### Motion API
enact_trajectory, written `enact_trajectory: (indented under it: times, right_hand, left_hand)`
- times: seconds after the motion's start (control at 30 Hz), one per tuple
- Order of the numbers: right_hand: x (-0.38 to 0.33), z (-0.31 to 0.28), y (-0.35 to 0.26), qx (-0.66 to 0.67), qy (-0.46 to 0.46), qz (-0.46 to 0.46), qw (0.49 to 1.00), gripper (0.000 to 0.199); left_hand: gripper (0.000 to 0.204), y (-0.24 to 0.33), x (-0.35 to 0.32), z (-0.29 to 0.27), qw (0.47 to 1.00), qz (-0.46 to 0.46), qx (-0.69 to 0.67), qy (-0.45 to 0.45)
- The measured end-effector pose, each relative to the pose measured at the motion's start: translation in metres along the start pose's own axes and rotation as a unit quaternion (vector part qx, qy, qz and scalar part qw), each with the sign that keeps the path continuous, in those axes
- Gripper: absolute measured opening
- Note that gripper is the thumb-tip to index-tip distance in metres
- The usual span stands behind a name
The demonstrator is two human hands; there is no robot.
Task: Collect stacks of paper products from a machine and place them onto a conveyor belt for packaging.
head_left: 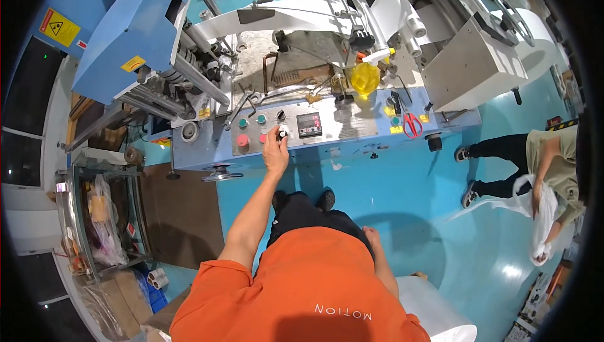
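Note:
My left hand reaches up to the machine's control panel, its fingers closed round a small black knob. Just above that knob is another dark knob. Red push buttons and green ones sit to the left, and a small display with red digits to the right. My right hand hangs low beside my right thigh, away from the machine; its fingers are mostly hidden from view.
Wrenches lie on the machine bed behind the panel. Red-handled scissors and a yellow spray bottle are to the right. A handwheel juts from the front. At far right a person handles white plastic film.

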State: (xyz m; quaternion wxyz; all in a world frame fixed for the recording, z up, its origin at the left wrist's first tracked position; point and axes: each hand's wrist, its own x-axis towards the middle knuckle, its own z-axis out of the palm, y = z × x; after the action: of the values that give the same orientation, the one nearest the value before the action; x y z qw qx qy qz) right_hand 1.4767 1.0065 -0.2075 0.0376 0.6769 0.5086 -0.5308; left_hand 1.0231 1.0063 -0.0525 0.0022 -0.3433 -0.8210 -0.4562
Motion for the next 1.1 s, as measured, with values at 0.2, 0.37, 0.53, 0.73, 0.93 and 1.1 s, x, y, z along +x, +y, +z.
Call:
enact_trajectory:
  times: [0.2,0.37,0.53,0.73,0.93,1.1]
  right_hand:
    - [0.003,0.002,0.000,0.014,0.003,-0.008,1.000,0.037]
    - [0.002,-0.001,-0.015,0.002,-0.014,0.009,1.000,0.036]
    - [0.011,0.002,-0.010,0.001,-0.007,0.017,1.000,0.035]
    - [0.015,0.002,-0.013,0.033,-0.027,0.037,0.998,0.034]
    - [0.016,0.001,-0.014,0.014,-0.010,0.012,1.000,0.034]
    - [0.015,0.000,-0.017,0.016,-0.019,0.020,0.999,0.036]
  left_hand:
    - [0.039,-0.001,0.001,0.000,1.000,0.001,0.003,0.000]
    - [0.039,-0.005,-0.001,0.000,1.000,0.014,0.022,0.004]
    - [0.039,-0.003,0.000,0.001,1.000,0.003,0.008,-0.007]
    - [0.039,-0.002,0.001,-0.002,1.000,0.017,0.011,-0.005]
    - [0.039,-0.005,0.001,-0.002,0.999,0.021,0.027,-0.020]
    - [0.039,-0.006,0.001,-0.003,0.999,0.032,0.026,-0.012]
